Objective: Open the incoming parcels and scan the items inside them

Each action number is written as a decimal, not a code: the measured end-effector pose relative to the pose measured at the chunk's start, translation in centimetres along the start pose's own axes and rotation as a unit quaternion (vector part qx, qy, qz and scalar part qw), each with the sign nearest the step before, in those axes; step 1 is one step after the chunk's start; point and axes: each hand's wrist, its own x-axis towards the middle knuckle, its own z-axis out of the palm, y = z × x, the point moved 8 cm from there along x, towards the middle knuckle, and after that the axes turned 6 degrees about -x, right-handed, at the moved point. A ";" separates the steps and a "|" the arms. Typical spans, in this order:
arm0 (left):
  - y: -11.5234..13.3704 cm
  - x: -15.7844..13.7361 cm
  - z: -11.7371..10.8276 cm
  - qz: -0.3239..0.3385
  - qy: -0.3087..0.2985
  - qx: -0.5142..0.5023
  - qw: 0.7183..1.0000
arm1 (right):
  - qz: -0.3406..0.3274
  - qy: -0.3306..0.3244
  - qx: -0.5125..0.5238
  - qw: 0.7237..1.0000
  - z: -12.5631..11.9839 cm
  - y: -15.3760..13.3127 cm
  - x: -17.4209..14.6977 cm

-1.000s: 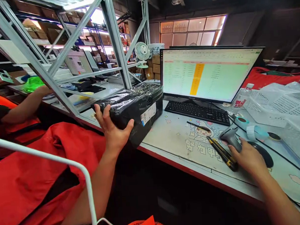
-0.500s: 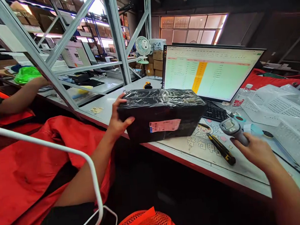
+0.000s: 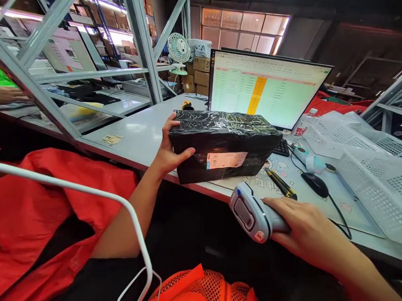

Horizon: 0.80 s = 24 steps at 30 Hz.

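A box wrapped in black plastic (image 3: pixel 194 157) stands at the front edge of the desk, with a pinkish shipping label (image 3: pixel 226 160) on the side facing me. My left hand (image 3: pixel 170 152) grips its left end, thumb on the front face and fingers over the top corner. In my right hand (image 3: pixel 299 224) is a grey barcode scanner (image 3: pixel 252 214), held by its handle in front of the desk edge. The scanner head points left, below and apart from the box. A yellow and black utility knife (image 3: pixel 280 183) lies on the desk beyond the scanner.
Behind the box stand a monitor (image 3: pixel 241 86) and a keyboard (image 3: pixel 281 148). On the right are a black mouse (image 3: pixel 315 185) and white perforated baskets (image 3: pixel 372 183). A metal frame (image 3: pixel 139 46) rises at left. Another person's hand (image 3: pixel 5 96) shows at far left. A white tube (image 3: pixel 89 188) crosses the lower left.
My right hand has brought the scanner left and down from above the desk to before its edge, uncovering the mouse. My left hand stays on the box. The view has shifted.
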 end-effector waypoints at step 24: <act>1.7 -0.8 -7.2 0.078 0.097 0.108 0.986 | 0.456 -0.029 -0.098 0.884 11.8 27.9 -5.9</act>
